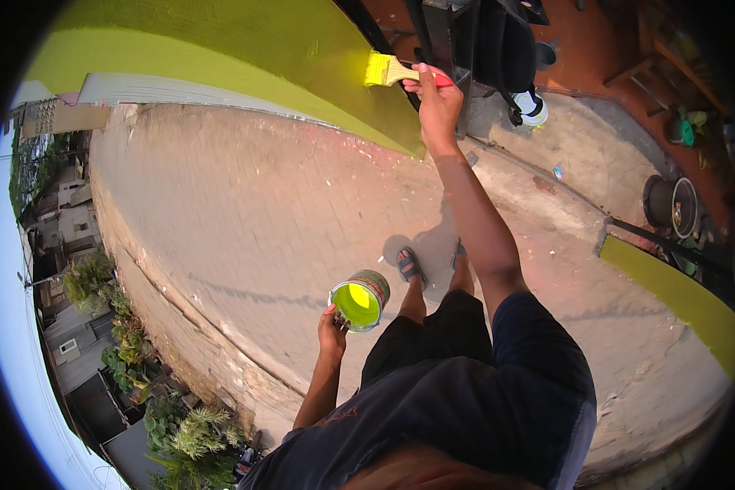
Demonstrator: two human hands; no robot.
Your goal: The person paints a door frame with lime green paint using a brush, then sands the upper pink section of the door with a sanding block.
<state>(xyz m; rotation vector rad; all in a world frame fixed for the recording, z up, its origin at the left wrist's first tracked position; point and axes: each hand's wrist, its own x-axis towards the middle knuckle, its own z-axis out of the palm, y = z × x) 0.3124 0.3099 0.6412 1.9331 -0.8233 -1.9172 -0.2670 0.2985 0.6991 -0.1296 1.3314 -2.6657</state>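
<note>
My right hand [438, 106] is closed on the handle of a paintbrush [390, 70] with a red-tipped wooden handle. Bright yellow-green paint coats its bristles, which lie against the green wall [302, 51] close to a dark metal post. Lower down, at my left, my left hand [332, 331] grips a small paint bucket [373, 287] at its rim. Yellow-green paint shows inside the bucket, which tilts so its mouth faces up and left. Part of my left fingers is hidden at the bucket's edge.
A dark metal gate post [449, 49] stands beside the brush. Beyond it are a white bucket [531, 109] and a dark round tub [670, 202]. Another green wall [678, 294] runs along the right. Paved ground [245, 212] stretches around my sandalled feet, with plants [196, 433] at the left.
</note>
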